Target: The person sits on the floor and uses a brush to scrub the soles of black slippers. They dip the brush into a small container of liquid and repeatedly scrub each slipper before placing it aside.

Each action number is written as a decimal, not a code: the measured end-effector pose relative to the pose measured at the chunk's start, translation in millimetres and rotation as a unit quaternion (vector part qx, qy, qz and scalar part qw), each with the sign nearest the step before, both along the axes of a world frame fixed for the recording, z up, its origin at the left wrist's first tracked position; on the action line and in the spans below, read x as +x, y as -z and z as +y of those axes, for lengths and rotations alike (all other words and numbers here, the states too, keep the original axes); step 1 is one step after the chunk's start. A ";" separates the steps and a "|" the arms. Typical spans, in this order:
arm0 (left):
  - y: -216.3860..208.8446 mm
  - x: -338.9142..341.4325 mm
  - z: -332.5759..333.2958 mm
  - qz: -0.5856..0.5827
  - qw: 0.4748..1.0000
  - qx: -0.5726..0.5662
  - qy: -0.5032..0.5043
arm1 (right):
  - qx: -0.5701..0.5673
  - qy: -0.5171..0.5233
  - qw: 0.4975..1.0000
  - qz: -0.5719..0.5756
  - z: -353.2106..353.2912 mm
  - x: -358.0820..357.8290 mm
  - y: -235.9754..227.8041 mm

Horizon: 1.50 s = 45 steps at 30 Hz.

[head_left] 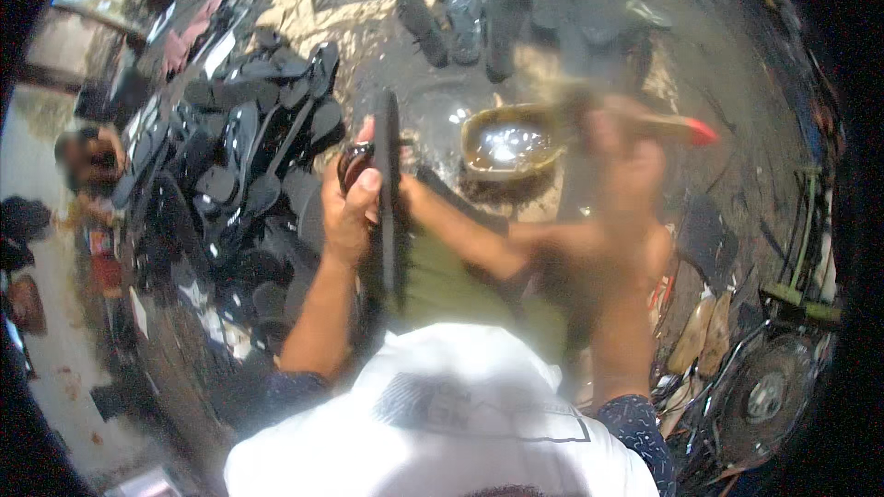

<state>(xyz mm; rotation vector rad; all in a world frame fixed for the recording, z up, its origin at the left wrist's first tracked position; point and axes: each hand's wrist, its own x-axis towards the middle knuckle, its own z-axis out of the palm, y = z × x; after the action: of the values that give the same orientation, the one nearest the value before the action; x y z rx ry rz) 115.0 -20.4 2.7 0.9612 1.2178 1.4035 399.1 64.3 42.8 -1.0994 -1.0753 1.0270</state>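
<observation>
White cloth of the person's shirt (442,423) fills the bottom of the view, closest of all. Both arms come up from there, with dark dotted sleeves at the elbows.

Next up is the left hand (353,212). Its fingers (368,186) are wrapped tight around a black flip-flop sole (388,202). The sole stands on its thin edge, straight up and down, in the middle of the picture. The thumb is pressed against the side of the sole.

The right hand (626,175) is a bit to the right and higher up. It is very blurry. Its fingers seem to be closed on a brush with a red tip (686,129), but the blur is too strong to be sure. The red tip pointing off to the right.

Just past the sole sits a yellowish bowl (511,143) on the dark, wet floor (442,101). Something shiny and wet is inside it. The bowl lies between the two hands.

On the left is a big pile of black flip-flops (249,147), all heaped together. Farther back, at the top, a few more dark flip-flops (479,9) lie in a row. On the far right a round fan (764,396) rests on the floor.
</observation>
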 end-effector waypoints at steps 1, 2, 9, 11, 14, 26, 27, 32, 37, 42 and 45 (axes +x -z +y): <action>8.2 9.0 4.4 -0.060 0.998 -0.012 0.021 | -0.010 -0.068 0.998 0.005 -12.3 -20.5 3.2; 5.7 27.9 6.0 -0.117 0.993 -0.016 -0.009 | -0.019 -0.132 0.991 0.008 -25.4 -39.9 8.4; 17.5 64.7 -17.6 -0.332 0.943 0.016 -0.024 | 0.223 -0.110 0.956 -0.156 -30.8 -86.8 28.4; 10.7 67.4 -14.8 -0.321 0.946 0.004 -0.047 | 0.266 -0.086 0.942 -0.185 -21.5 -85.8 29.0; 42.8 58.8 -11.1 -0.389 0.916 0.094 0.013 | 0.212 -0.135 0.961 -0.114 -20.1 -86.2 32.1; 62.1 68.3 -28.7 -0.443 0.894 0.015 0.068 | 0.054 -0.196 0.968 -0.149 20.1 -63.3 67.0; 61.5 66.5 -37.4 -0.461 0.885 -0.019 0.056 | -0.012 -0.210 0.947 -0.244 32.3 -50.5 72.0; 47.0 69.2 -101.9 -0.554 0.819 -0.146 -0.010 | 0.007 -0.209 0.861 -0.463 80.6 -23.6 183.4; 76.1 47.9 -125.5 -0.389 0.900 -0.196 -0.033 | 0.039 -0.158 0.863 -0.478 95.5 -31.5 186.2; 74.1 43.5 -71.5 -0.492 0.860 -0.133 -0.023 | 0.162 -0.116 0.837 -0.509 73.3 66.5 112.4; 67.8 48.6 -23.4 -0.480 0.874 -0.075 -0.005 | 0.018 -0.053 0.862 -0.504 69.9 112.1 141.7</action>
<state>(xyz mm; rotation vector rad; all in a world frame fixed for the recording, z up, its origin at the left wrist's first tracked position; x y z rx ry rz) 163.6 -43.8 -65.1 0.0651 0.5456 1.4740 511.2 134.2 -98.9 -1.6093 -1.9851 0.4509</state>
